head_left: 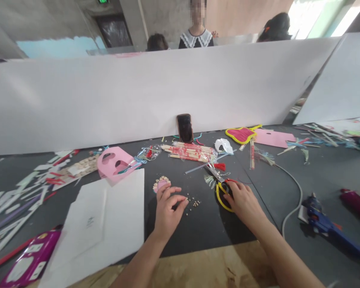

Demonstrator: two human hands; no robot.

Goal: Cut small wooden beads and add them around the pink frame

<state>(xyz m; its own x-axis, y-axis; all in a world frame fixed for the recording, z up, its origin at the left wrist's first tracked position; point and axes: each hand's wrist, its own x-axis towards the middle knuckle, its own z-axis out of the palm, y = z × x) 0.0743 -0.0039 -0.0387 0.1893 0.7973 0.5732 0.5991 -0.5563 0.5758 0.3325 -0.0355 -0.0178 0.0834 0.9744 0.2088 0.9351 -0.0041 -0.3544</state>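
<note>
My left hand (169, 206) is closed in a pinch, with a small pale bead (186, 199) between thumb and forefinger. Just right of those fingertips, several loose pale beads (195, 203) lie scattered on the dark table. Beyond the left hand's knuckles is a small pink piece (161, 184) edged with beads, partly covered by the fingers. My right hand (244, 198) grips the yellow-and-black handles of a pair of scissors (219, 197), which rest on the table with the blades pointing away. A pale tassel (210, 181) lies beside the blades.
A phone (185, 128) leans on a white board (156, 92); people are behind it. Wrapped sticks (190, 152) lie in the middle. White sheets (120, 224) and a purple case (32, 258) are left. A blue glue gun (326, 226) and its cord (298, 182) are right.
</note>
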